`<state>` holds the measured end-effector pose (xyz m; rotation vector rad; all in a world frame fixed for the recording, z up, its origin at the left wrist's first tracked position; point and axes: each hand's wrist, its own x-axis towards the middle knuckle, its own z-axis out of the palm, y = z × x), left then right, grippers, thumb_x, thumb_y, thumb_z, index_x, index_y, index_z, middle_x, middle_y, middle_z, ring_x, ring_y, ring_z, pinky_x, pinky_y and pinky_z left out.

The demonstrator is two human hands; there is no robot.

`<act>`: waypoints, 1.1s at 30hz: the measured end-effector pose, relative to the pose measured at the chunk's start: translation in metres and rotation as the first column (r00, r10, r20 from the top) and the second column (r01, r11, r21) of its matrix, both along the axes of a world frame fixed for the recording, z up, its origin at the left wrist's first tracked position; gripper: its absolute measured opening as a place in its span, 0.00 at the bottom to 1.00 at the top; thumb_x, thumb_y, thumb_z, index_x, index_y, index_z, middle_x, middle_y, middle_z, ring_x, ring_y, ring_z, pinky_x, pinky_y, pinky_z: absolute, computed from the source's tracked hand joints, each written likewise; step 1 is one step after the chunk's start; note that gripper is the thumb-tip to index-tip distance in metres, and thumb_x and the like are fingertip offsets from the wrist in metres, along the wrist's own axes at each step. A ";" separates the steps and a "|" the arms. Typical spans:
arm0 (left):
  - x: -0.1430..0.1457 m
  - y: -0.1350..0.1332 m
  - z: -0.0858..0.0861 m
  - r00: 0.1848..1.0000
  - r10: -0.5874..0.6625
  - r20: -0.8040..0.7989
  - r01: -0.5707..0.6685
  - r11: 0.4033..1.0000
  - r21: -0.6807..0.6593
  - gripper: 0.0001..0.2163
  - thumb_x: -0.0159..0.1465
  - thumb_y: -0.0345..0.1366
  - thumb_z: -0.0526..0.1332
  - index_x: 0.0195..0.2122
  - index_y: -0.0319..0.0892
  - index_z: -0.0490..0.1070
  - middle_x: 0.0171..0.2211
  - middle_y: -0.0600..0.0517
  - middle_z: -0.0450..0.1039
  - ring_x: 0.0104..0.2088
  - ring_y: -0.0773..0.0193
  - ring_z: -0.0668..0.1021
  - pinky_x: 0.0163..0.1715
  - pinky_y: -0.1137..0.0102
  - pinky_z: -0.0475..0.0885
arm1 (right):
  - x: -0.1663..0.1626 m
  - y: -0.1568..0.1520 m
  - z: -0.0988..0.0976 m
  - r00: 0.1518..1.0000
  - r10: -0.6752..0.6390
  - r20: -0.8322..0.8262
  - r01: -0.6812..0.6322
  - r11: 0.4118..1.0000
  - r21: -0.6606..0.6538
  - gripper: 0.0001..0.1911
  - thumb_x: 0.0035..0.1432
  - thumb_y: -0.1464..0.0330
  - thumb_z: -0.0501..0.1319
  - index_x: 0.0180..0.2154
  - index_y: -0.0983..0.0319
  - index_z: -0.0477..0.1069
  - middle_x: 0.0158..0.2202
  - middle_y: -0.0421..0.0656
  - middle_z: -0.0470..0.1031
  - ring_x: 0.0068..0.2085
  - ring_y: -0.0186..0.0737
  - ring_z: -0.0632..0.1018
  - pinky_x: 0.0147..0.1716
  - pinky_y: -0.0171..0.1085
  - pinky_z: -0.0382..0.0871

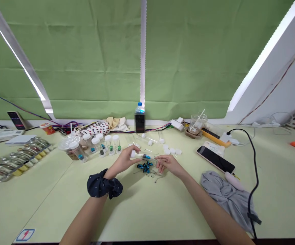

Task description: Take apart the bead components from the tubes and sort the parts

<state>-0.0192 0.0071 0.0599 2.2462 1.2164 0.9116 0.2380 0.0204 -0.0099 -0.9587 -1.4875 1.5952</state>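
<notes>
My left hand (125, 159), with a dark dotted scrunchie (103, 184) on its wrist, is closed round a clear plastic tube (142, 156) held sideways, white cap end at my fingers. A small blue part sits inside the tube. My right hand (167, 164) pinches at the tube's open end, fingers together; what it holds is too small to make out. Just below both hands lies a small heap of blue parts with wire legs (145, 167) on the pale green table (147, 211).
Capped tubes with blue and green parts (102, 144) stand at the back left beside a lidded drink cup (69, 147). Loose white caps (172, 150) and empty tubes lie behind my hands. A phone (215, 159), grey cloth (227, 197), black cable (254, 170) and water bottle (139, 119) surround.
</notes>
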 end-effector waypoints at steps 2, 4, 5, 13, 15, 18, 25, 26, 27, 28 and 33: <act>-0.007 0.003 0.001 0.999 0.037 0.001 -0.037 0.999 0.038 0.12 0.58 0.40 0.61 0.42 0.43 0.66 0.41 0.51 0.72 0.33 0.65 0.71 0.32 0.71 0.65 | 0.007 0.003 -0.003 0.999 -0.036 0.020 0.036 0.999 0.032 0.23 0.49 0.55 0.63 0.40 0.67 0.72 0.24 0.41 0.73 0.20 0.31 0.73 0.20 0.33 0.69; -0.012 0.008 -0.001 0.997 0.077 -0.003 -0.076 0.994 0.076 0.12 0.58 0.38 0.60 0.43 0.43 0.66 0.42 0.50 0.71 0.35 0.64 0.72 0.32 0.71 0.66 | 0.011 0.006 -0.006 0.996 -0.076 0.049 0.074 0.996 0.049 0.22 0.49 0.54 0.63 0.37 0.67 0.72 0.23 0.41 0.73 0.18 0.29 0.71 0.17 0.31 0.66; -0.014 0.011 -0.003 0.995 0.102 -0.005 -0.101 0.990 0.094 0.12 0.58 0.36 0.59 0.44 0.43 0.66 0.41 0.50 0.71 0.35 0.63 0.72 0.32 0.71 0.66 | 0.013 0.007 -0.007 0.994 -0.092 0.065 0.089 0.995 0.047 0.22 0.49 0.54 0.63 0.36 0.67 0.72 0.23 0.41 0.73 0.18 0.29 0.71 0.16 0.30 0.65; -0.003 0.026 -0.039 0.882 0.467 0.057 -0.453 0.812 0.368 0.15 0.59 0.32 0.56 0.48 0.41 0.67 0.45 0.45 0.62 0.37 0.61 0.72 0.38 0.66 0.69 | 0.012 0.011 -0.022 0.985 -0.116 0.130 0.118 0.993 -0.009 0.22 0.45 0.54 0.64 0.33 0.67 0.70 0.20 0.39 0.71 0.16 0.29 0.70 0.13 0.30 0.64; 0.003 0.032 -0.048 0.835 0.550 0.006 -0.502 0.758 0.416 0.16 0.62 0.32 0.53 0.51 0.43 0.66 0.47 0.44 0.60 0.34 0.62 0.72 0.35 0.67 0.69 | 0.012 0.011 -0.023 0.985 -0.123 0.122 0.124 0.992 -0.001 0.23 0.45 0.54 0.64 0.34 0.67 0.70 0.19 0.38 0.71 0.15 0.29 0.70 0.13 0.29 0.63; 0.009 0.047 -0.056 0.762 0.627 -0.165 -0.519 0.742 0.424 0.16 0.64 0.32 0.50 0.51 0.45 0.67 0.49 0.43 0.59 0.29 0.65 0.73 0.26 0.70 0.68 | 0.011 0.011 -0.024 0.981 -0.146 0.124 0.145 0.989 0.018 0.23 0.46 0.53 0.64 0.34 0.66 0.69 0.19 0.37 0.71 0.15 0.29 0.70 0.12 0.28 0.61; 0.018 0.074 -0.056 0.651 0.702 -0.290 -0.591 0.708 0.386 0.19 0.66 0.40 0.49 0.58 0.46 0.60 0.52 0.38 0.59 0.29 0.60 0.76 0.25 0.68 0.69 | 0.007 0.012 -0.030 0.966 -0.207 0.155 0.200 0.978 0.057 0.22 0.45 0.52 0.63 0.34 0.64 0.68 0.16 0.35 0.69 0.12 0.28 0.65 0.09 0.27 0.55; 0.018 0.073 -0.057 0.650 0.705 -0.285 -0.595 0.705 0.386 0.20 0.66 0.39 0.47 0.60 0.47 0.57 0.54 0.37 0.58 0.30 0.59 0.76 0.25 0.67 0.69 | 0.007 0.012 -0.030 0.965 -0.208 0.159 0.201 0.978 0.058 0.22 0.45 0.52 0.63 0.34 0.64 0.68 0.16 0.35 0.69 0.11 0.28 0.65 0.09 0.27 0.55; 0.017 0.071 -0.058 0.654 0.703 -0.279 -0.593 0.705 0.388 0.21 0.67 0.39 0.46 0.61 0.48 0.55 0.55 0.36 0.56 0.31 0.58 0.77 0.27 0.66 0.70 | 0.007 0.012 -0.029 0.965 -0.205 0.163 0.199 0.978 0.056 0.23 0.45 0.52 0.63 0.34 0.64 0.68 0.16 0.35 0.69 0.11 0.28 0.65 0.10 0.27 0.55; 0.015 0.068 -0.059 0.663 0.699 -0.269 -0.586 0.708 0.395 0.21 0.67 0.38 0.46 0.61 0.48 0.54 0.56 0.36 0.56 0.33 0.57 0.77 0.28 0.65 0.70 | 0.007 0.012 -0.029 0.965 -0.205 0.166 0.199 0.979 0.052 0.23 0.45 0.52 0.63 0.35 0.64 0.68 0.16 0.35 0.69 0.11 0.28 0.64 0.10 0.27 0.54; -0.008 0.052 -0.058 0.670 0.739 -0.073 -0.613 0.607 0.506 0.23 0.65 0.35 0.49 0.61 0.40 0.56 0.55 0.35 0.58 0.53 0.45 0.67 0.49 0.54 0.63 | 0.008 0.012 -0.026 0.958 -0.231 0.172 0.229 0.973 0.029 0.23 0.46 0.51 0.62 0.35 0.64 0.68 0.14 0.33 0.67 0.10 0.26 0.61 0.09 0.27 0.51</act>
